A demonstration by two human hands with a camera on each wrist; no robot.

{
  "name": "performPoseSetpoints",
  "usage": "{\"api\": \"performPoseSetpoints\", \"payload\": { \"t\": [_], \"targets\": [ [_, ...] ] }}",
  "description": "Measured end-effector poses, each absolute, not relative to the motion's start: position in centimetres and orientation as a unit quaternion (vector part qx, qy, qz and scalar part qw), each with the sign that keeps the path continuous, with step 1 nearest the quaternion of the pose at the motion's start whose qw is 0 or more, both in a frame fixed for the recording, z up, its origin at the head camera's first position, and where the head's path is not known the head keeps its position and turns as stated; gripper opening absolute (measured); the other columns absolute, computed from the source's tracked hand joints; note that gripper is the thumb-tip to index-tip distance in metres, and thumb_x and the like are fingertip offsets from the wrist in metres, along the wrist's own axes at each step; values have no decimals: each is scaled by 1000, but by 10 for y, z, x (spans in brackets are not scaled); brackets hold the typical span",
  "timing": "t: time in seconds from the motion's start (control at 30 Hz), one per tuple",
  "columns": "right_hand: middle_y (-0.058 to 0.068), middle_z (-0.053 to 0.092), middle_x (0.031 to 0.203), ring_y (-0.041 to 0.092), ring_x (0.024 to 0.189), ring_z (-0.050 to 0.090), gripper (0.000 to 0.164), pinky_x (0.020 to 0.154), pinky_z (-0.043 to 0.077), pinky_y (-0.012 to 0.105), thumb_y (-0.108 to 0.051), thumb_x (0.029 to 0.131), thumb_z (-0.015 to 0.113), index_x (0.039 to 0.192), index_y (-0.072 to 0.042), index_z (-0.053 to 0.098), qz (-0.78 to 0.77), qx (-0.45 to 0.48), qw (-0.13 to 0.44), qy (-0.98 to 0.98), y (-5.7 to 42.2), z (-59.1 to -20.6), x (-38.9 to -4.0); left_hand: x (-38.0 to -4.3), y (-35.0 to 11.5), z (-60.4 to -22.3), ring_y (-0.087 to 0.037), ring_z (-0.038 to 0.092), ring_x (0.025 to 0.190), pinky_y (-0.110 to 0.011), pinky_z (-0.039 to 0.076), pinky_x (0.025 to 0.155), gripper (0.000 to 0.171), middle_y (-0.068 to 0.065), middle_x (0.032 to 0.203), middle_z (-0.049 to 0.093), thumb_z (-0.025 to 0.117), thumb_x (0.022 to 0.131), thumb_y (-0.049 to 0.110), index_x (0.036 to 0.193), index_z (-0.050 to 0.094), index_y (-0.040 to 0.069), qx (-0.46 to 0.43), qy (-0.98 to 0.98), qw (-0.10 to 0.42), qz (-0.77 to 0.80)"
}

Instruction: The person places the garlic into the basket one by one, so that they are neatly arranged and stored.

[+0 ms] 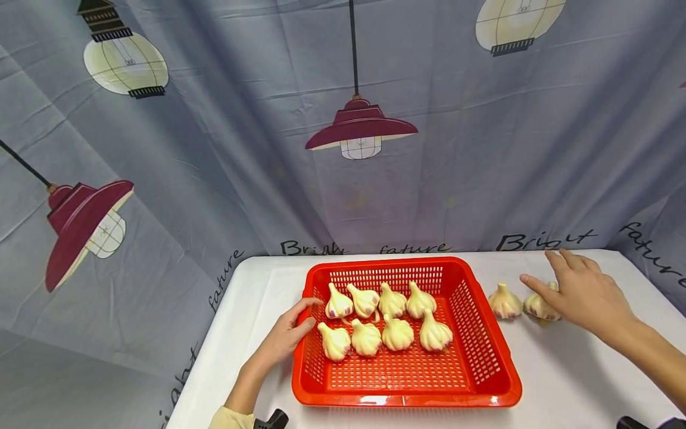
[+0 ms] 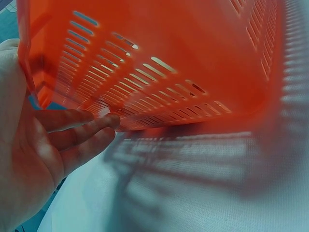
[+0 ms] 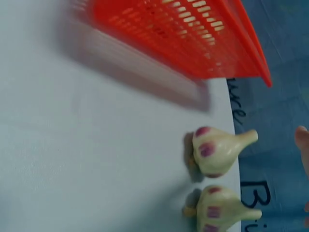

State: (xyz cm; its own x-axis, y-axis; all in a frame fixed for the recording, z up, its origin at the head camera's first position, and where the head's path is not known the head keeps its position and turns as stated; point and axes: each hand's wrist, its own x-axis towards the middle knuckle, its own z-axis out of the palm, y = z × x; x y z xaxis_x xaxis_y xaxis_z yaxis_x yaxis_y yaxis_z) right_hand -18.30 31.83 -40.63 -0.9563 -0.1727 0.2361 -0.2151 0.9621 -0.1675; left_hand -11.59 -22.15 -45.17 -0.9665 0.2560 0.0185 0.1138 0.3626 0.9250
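A red plastic basket [image 1: 407, 399] with slotted walls stands on the table. Several garlic bulbs [image 1: 366, 338] sit in it in two rows, necks mostly pointing away. My left hand [image 1: 284, 336] holds the basket's left rim; in the left wrist view, its fingers [image 2: 91, 142] lie against the outside of the slotted wall. To the right of the basket are two more garlic bulbs, one nearer the basket [image 1: 505, 302] and one farther right [image 1: 541, 307]. My right hand [image 1: 586, 292] hovers above the farther bulb with fingers spread, holding nothing, and partly hides it.
A white cloth covers the table [image 1: 252, 298]. Behind it hangs a grey curtain [image 1: 225, 149] printed with lamps and lettering, meeting the table's far edge close behind the basket. The basket's right wall [image 3: 193, 43] rises beside the two loose bulbs.
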Motion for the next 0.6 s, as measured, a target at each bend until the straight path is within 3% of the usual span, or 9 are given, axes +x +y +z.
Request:
{"api": "performPoseSetpoints", "payload": {
  "t": [0.3, 0.6],
  "targets": [
    [47, 37, 133, 68, 114, 34, 90, 81, 36, 78, -61, 97, 53, 134, 20, 41, 97, 46, 80, -991, 346, -417, -185, -122, -225, -467, -27, 61, 104, -47, 55, 88, 36, -22, 132, 55, 50, 102, 2, 138, 53, 3, 113, 828, 66, 546],
    [46, 38, 128, 68, 111, 33, 90, 78, 35, 78, -62, 95, 54, 130, 21, 41, 110, 9, 74, -991, 368, -425, -183, -121, -227, -468, -24, 59, 107, -32, 54, 86, 37, -15, 134, 56, 52, 102, 7, 139, 54, 10, 116, 824, 57, 551]
  ]
}}
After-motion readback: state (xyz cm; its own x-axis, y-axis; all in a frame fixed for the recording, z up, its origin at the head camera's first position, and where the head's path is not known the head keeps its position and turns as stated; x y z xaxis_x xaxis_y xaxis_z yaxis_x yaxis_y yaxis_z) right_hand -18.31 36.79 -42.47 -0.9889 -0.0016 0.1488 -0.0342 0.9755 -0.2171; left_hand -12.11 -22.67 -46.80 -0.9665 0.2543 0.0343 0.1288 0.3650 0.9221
